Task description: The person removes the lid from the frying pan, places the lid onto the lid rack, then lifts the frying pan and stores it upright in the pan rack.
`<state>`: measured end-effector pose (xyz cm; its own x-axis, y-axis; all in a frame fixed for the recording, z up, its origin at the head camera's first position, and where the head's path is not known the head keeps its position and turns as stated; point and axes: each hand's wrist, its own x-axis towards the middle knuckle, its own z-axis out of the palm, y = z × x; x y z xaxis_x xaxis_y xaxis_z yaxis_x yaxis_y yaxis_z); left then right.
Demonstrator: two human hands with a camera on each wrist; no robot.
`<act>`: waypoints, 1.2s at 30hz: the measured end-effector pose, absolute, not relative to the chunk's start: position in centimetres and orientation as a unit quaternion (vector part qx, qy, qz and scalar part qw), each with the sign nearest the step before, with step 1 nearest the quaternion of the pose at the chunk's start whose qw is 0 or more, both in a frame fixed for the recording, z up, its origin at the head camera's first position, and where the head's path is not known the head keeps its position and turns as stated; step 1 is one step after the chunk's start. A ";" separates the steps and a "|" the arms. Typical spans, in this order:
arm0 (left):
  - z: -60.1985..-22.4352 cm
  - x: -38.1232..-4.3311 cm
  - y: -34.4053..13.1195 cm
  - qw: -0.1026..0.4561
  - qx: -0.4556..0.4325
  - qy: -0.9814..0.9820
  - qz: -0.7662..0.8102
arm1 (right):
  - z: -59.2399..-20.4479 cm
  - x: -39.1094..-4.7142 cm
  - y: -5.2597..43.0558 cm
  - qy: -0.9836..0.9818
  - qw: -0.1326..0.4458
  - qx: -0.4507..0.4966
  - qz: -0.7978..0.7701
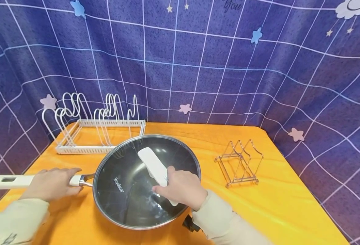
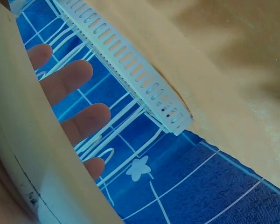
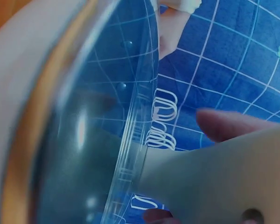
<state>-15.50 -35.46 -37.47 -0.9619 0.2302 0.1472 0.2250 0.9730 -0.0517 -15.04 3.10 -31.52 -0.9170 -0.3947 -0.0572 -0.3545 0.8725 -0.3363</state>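
A wide pan with a long cream handle (image 1: 12,182) is at the front left of the table, under a dark-tinted glass lid (image 1: 127,194) marked "Royalstar". My left hand (image 1: 51,183) grips the pan handle near its metal joint; in the left wrist view, fingertips (image 2: 86,123) show past the handle's edge. My right hand (image 1: 183,189) holds the lid's white handle (image 1: 150,161), which slants across the lid. The right wrist view shows that lid handle (image 3: 214,172) close up, a finger on either side. The lid covers the pan's inside.
A white wire dish rack (image 1: 88,149) stands behind the pan at the left. To the right is a small metal wire rack (image 1: 241,166). An orange cloth (image 1: 278,204) covers the table, with a blue gridded curtain (image 1: 180,68) around it. A dark piece (image 1: 190,223) shows beside the right wrist.
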 end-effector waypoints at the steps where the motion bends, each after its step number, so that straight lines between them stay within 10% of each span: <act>1: -37.5 -15.6 -35.5 0.075 -0.114 -0.991 0.014 | -31.5 -15.1 3.0 0.965 0.070 -0.193 -0.161; 36: -38.5 -15.2 -34.5 0.142 -0.062 -0.988 0.021 | -32.5 -16.0 3.0 0.937 0.085 -0.192 -0.280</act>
<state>-15.19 -34.47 -38.46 -0.9520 0.1291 0.2776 0.1171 0.9913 -0.0594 -16.02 2.97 -32.55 -0.9121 -0.4067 -0.0521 -0.3112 0.7694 -0.5579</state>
